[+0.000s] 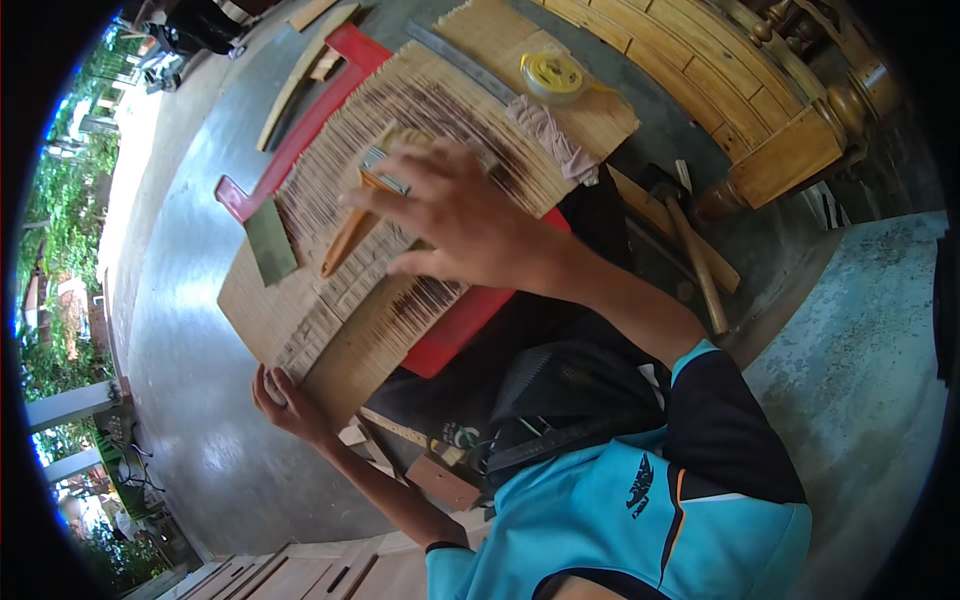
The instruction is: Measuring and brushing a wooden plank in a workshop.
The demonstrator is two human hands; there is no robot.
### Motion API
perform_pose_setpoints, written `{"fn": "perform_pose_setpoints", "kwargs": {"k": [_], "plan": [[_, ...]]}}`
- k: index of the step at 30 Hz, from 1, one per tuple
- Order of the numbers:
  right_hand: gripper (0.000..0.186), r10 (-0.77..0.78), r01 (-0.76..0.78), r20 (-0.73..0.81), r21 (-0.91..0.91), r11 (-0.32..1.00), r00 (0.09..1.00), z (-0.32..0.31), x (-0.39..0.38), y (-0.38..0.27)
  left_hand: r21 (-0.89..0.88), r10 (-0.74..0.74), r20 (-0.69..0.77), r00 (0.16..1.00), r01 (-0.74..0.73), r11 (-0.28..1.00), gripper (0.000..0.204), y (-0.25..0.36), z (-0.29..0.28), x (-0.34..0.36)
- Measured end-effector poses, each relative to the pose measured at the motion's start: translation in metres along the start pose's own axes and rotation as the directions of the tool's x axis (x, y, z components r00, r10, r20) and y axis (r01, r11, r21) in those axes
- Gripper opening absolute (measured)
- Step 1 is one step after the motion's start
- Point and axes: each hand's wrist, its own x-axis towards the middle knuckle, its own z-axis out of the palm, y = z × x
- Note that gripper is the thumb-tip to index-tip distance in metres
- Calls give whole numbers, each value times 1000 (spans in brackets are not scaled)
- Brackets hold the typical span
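Observation:
A sheet of corrugated cardboard (350, 310), its ribs bared and streaked dark brown, lies over a red plastic stool (460, 335). My left hand (292, 405) grips the cardboard's near left edge; part of the fingers is hidden. Over the sheet's middle, my right hand (465, 215) is open with fingers spread, thumb apart. Beneath its fingers lies a paintbrush (348, 238) with a wooden handle, metal ferrule and pale bristles; whether the fingertips touch it is hard to tell. A green piece of sandpaper (270, 243) rests left of the brush.
On the cardboard's far right are a crumpled pinkish cloth (553, 138), a round yellow-and-clear container (552, 75) and a flat grey metal strip (460, 60). A hammer (695, 250) leans on wood at right. Varnished wooden furniture (730, 85) stands far right.

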Motion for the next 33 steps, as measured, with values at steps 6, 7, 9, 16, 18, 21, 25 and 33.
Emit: {"fn": "perform_pose_setpoints", "kwargs": {"k": [6, 7, 9, 16, 18, 21, 25, 33], "plan": [[14, 421, -369, -727, 244, 897, 543, -81, -115, 118, 66, 94, 138, 986, -104, 992, 45, -14, -3, -8], [12, 599, -437, -694, 430, 790, 400, -81, -139, 139, 93, 142, 149, 979, -157, 983, 47, -14, -2, -8], [14, 778, -681, -563, 457, 573, 277, -62, -179, 183, 118, 162, 187, 969, -186, 975, 49, -13, -1, -6], [32, 844, -825, 69, 267, 498, 531, 84, -320, 179, 172, 267, 253, 930, -315, 933, 52, -13, 0, -1], [35, 867, -840, 78, 303, 449, 491, 96, -344, 159, 162, 245, 256, 935, -291, 943, 53, -15, 0, -2], [38, 881, -867, 135, 294, 402, 454, 91, -345, 137, 237, 253, 282, 925, -323, 916, 55, -17, -1, -2], [36, 827, -839, 185, 250, 483, 531, 54, -314, 133, 264, 242, 294, 925, -322, 909, 57, -16, -2, -1], [55, 884, -882, -239, -360, 304, 402, -10, -335, 213, 324, 216, 278, 936, -303, 896, 57, -14, 1, 0]]}}
